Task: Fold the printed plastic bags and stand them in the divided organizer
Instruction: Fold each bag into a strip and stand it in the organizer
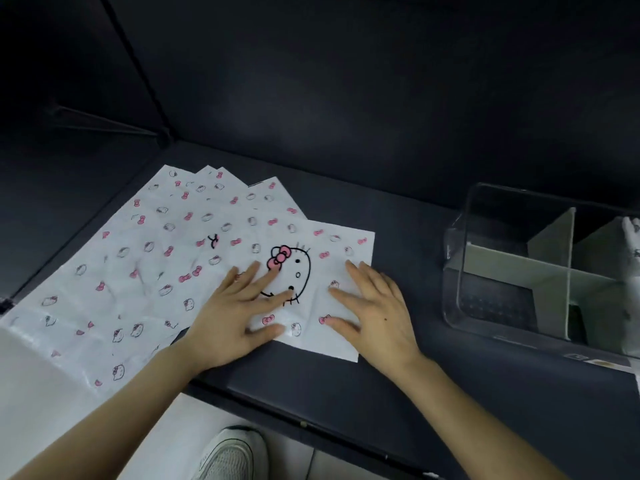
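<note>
Several white plastic bags [138, 271] printed with pink bows and cat faces lie fanned across the dark table. The top bag [322, 258], with a large cat face, lies flat at the right end of the fan. My left hand [239, 306] presses flat on its left part, fingers spread. My right hand [374, 306] presses flat on its right part. At the right stands a clear divided organizer [519, 271] with grey partitions; a folded white bag [632, 251] stands in a far right compartment.
The dark table [415, 368] ends at a front edge near me. A dark wall rises behind it. Below the edge a white shoe [228, 452] rests on a pale floor. A white surface [31, 375] sits at the lower left.
</note>
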The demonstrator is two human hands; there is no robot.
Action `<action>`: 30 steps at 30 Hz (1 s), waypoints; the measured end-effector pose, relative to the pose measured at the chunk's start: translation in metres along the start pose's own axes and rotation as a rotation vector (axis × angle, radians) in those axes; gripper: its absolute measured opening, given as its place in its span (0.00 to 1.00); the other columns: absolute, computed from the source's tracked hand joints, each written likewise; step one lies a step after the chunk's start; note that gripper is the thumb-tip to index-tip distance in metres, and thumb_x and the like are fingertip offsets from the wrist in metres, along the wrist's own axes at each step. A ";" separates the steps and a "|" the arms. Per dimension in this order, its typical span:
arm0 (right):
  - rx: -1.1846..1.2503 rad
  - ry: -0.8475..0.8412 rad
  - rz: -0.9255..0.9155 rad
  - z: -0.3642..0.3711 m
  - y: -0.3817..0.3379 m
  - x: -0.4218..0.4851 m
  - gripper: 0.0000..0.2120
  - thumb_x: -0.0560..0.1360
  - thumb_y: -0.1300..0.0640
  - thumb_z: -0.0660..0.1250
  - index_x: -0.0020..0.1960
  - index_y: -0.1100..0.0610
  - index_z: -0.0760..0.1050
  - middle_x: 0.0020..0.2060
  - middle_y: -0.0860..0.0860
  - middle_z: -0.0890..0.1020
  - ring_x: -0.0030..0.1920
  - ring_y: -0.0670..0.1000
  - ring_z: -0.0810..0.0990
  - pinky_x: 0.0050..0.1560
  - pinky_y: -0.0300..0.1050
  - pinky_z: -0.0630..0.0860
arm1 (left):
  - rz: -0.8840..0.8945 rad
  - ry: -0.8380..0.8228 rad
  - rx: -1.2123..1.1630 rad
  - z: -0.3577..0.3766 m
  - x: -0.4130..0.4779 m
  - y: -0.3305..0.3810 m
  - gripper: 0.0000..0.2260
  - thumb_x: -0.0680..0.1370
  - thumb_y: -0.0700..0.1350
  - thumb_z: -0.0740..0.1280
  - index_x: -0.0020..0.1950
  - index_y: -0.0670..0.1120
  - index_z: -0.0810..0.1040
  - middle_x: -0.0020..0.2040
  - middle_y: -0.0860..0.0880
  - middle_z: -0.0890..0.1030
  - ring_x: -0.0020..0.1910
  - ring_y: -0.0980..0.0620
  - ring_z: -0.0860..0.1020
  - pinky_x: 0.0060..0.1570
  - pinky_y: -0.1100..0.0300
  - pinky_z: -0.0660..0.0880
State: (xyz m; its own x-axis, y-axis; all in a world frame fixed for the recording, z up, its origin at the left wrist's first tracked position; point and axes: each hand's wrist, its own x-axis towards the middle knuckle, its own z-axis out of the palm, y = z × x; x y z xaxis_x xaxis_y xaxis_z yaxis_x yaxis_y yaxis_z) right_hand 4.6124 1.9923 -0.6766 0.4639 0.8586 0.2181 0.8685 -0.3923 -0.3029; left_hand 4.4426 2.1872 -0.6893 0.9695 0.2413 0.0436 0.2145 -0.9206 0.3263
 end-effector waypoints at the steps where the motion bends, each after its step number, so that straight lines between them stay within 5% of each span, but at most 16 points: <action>1: 0.006 0.001 -0.032 0.002 0.002 -0.003 0.22 0.72 0.39 0.60 0.54 0.51 0.83 0.62 0.55 0.79 0.62 0.58 0.77 0.62 0.58 0.72 | 0.020 -0.014 -0.022 0.000 0.000 -0.001 0.26 0.78 0.68 0.51 0.70 0.58 0.69 0.74 0.51 0.65 0.75 0.44 0.60 0.74 0.53 0.46; 7: 0.008 0.210 -0.164 0.001 0.014 -0.021 0.12 0.73 0.48 0.65 0.39 0.51 0.84 0.45 0.47 0.85 0.44 0.54 0.81 0.50 0.44 0.70 | 0.033 0.137 0.042 -0.006 -0.004 0.024 0.17 0.76 0.58 0.60 0.60 0.55 0.80 0.68 0.47 0.74 0.69 0.44 0.69 0.71 0.46 0.56; 11: 0.049 0.204 -0.092 -0.008 0.003 -0.037 0.14 0.74 0.51 0.65 0.32 0.54 0.79 0.29 0.46 0.77 0.31 0.48 0.75 0.37 0.40 0.70 | 0.020 0.202 -0.213 -0.003 -0.025 0.051 0.18 0.73 0.57 0.66 0.59 0.51 0.81 0.62 0.52 0.78 0.62 0.52 0.74 0.63 0.54 0.68; 17: 0.581 -0.355 0.458 -0.057 -0.015 -0.032 0.14 0.72 0.51 0.71 0.29 0.51 0.76 0.21 0.41 0.74 0.27 0.42 0.72 0.31 0.33 0.67 | 0.123 0.051 -0.334 0.005 -0.033 0.053 0.30 0.71 0.66 0.67 0.71 0.56 0.69 0.67 0.54 0.74 0.71 0.56 0.66 0.73 0.58 0.55; 21: 0.869 -0.482 0.604 -0.084 -0.011 -0.015 0.13 0.73 0.59 0.72 0.32 0.61 0.77 0.19 0.43 0.69 0.20 0.41 0.64 0.23 0.31 0.60 | 0.091 0.100 -0.404 0.004 -0.019 0.053 0.22 0.77 0.64 0.60 0.68 0.57 0.71 0.64 0.58 0.77 0.68 0.60 0.69 0.72 0.62 0.55; 25: 0.906 -0.400 0.568 -0.099 -0.009 -0.002 0.18 0.75 0.53 0.69 0.37 0.67 0.79 0.23 0.50 0.70 0.24 0.42 0.66 0.25 0.29 0.62 | -0.183 0.103 -0.717 -0.003 -0.009 0.066 0.17 0.77 0.66 0.57 0.55 0.62 0.81 0.48 0.65 0.82 0.53 0.70 0.75 0.65 0.72 0.61; 27: 0.963 -0.309 0.582 -0.109 -0.009 0.004 0.20 0.75 0.45 0.64 0.42 0.62 0.82 0.29 0.45 0.80 0.31 0.42 0.77 0.32 0.29 0.71 | -0.404 0.136 -0.853 -0.007 -0.004 0.069 0.22 0.75 0.68 0.58 0.37 0.52 0.78 0.31 0.58 0.72 0.34 0.64 0.70 0.46 0.70 0.68; 28: 0.978 -0.277 0.563 -0.113 -0.008 0.006 0.22 0.74 0.40 0.60 0.46 0.57 0.83 0.37 0.43 0.84 0.40 0.41 0.82 0.42 0.30 0.74 | -0.503 0.157 -0.915 -0.010 -0.001 0.070 0.26 0.76 0.67 0.59 0.37 0.45 0.76 0.30 0.55 0.70 0.33 0.61 0.68 0.41 0.68 0.67; 30: 1.014 -0.271 0.510 -0.117 -0.002 0.006 0.26 0.72 0.35 0.54 0.53 0.50 0.82 0.47 0.44 0.85 0.51 0.42 0.82 0.55 0.38 0.74 | -0.658 0.223 -1.084 -0.013 0.004 0.069 0.23 0.79 0.60 0.60 0.45 0.40 0.80 0.37 0.50 0.82 0.38 0.58 0.76 0.43 0.68 0.71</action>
State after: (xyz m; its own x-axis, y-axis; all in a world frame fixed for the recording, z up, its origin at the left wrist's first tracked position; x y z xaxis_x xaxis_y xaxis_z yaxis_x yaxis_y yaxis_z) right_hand 4.6343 1.9598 -0.5663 0.5600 0.7681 -0.3105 -0.0022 -0.3733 -0.9277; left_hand 4.4596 2.1283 -0.6538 0.6555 0.6949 -0.2959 0.3352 0.0835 0.9385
